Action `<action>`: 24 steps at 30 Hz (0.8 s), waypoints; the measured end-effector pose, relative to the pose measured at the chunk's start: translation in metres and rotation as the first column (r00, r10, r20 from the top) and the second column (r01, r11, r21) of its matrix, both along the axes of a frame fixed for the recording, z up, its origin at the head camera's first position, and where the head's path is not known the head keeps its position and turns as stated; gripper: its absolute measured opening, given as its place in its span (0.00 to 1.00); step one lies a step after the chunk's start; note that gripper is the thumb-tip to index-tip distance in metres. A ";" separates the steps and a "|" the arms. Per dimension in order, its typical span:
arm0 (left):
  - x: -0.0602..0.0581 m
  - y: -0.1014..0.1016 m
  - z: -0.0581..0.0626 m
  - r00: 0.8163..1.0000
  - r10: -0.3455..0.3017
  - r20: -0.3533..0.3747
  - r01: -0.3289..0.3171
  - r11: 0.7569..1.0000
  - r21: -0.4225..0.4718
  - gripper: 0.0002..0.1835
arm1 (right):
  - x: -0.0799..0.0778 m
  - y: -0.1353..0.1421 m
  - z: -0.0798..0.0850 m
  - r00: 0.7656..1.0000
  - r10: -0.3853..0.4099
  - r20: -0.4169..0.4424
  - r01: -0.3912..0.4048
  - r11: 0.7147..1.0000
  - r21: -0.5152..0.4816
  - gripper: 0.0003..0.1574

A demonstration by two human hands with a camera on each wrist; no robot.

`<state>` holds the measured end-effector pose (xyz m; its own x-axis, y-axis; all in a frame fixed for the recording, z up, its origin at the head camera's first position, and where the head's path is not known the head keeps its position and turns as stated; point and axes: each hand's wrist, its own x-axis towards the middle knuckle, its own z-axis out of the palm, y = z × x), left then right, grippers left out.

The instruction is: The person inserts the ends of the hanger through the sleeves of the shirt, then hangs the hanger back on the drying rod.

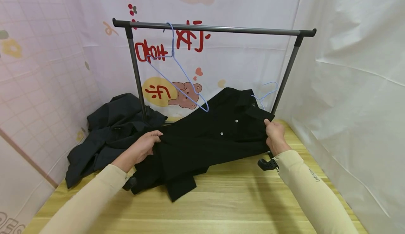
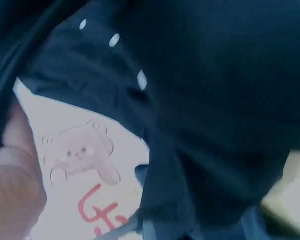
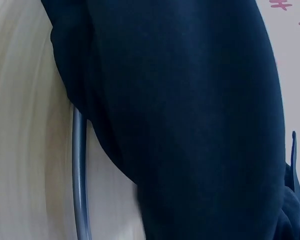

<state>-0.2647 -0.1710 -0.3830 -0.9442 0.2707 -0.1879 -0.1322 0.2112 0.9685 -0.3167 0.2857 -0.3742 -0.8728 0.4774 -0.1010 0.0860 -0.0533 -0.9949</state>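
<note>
A black shirt [image 1: 205,135] with white buttons is stretched between both hands above the wooden table. My left hand [image 1: 143,147] pinches its left part between thumb and fingers. With thumb and fingers, my right hand [image 1: 276,135] grips the edge below the collar. In the left wrist view, part of the left hand [image 2: 15,185] appears beside the dark cloth and its buttons. Cloth fills most of the right wrist view and hides nearly all of the right hand. A blue hanger [image 1: 265,95] shows its hook behind the collar; its lower part is hidden by the shirt.
A dark garment [image 1: 110,132] lies heaped on the table [image 1: 221,206] at the left. Behind the shirt stands a grey rack; its rail [image 1: 227,29] carries another blue hanger [image 1: 181,68]. Printed and plain white curtains [image 1: 357,68] surround the table.
</note>
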 end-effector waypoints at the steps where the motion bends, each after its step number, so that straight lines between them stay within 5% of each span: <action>1: -0.001 -0.004 0.004 1.000 -0.026 -0.001 0.026 1.000 0.003 0.08 | 0.000 0.000 0.001 1.000 -0.002 0.006 0.002 1.000 0.003 0.29; 4: -0.002 -0.019 0.012 0.989 -0.138 -0.048 0.133 0.986 -0.104 0.12 | 0.000 0.002 0.002 1.000 -0.016 0.020 0.016 1.000 0.006 0.29; 7: -0.003 -0.037 0.013 0.966 -0.244 -0.090 0.210 0.936 -0.281 0.19 | 0.000 0.004 0.001 0.999 -0.031 0.015 0.031 0.999 0.008 0.30; 13: 0.003 -0.069 0.004 0.957 -0.285 0.059 0.276 0.824 -0.495 0.12 | -0.002 0.006 -0.002 0.999 -0.029 0.021 0.028 0.999 0.034 0.26; 17: 0.006 -0.088 -0.001 0.968 -0.228 0.106 0.247 0.777 -0.579 0.06 | 0.000 0.004 -0.001 0.999 -0.031 0.012 0.030 0.997 0.070 0.25; 24: -0.012 -0.097 0.001 0.983 -0.166 -0.072 0.076 0.742 -0.666 0.13 | 0.001 0.003 -0.001 0.999 -0.033 -0.004 0.033 0.993 0.117 0.26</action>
<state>-0.2764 -0.2684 -0.3819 -0.9387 0.2357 -0.2514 0.0452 0.8073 0.5884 -0.3154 0.2889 -0.3753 -0.8567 0.5141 -0.0413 0.0843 0.0607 -0.9946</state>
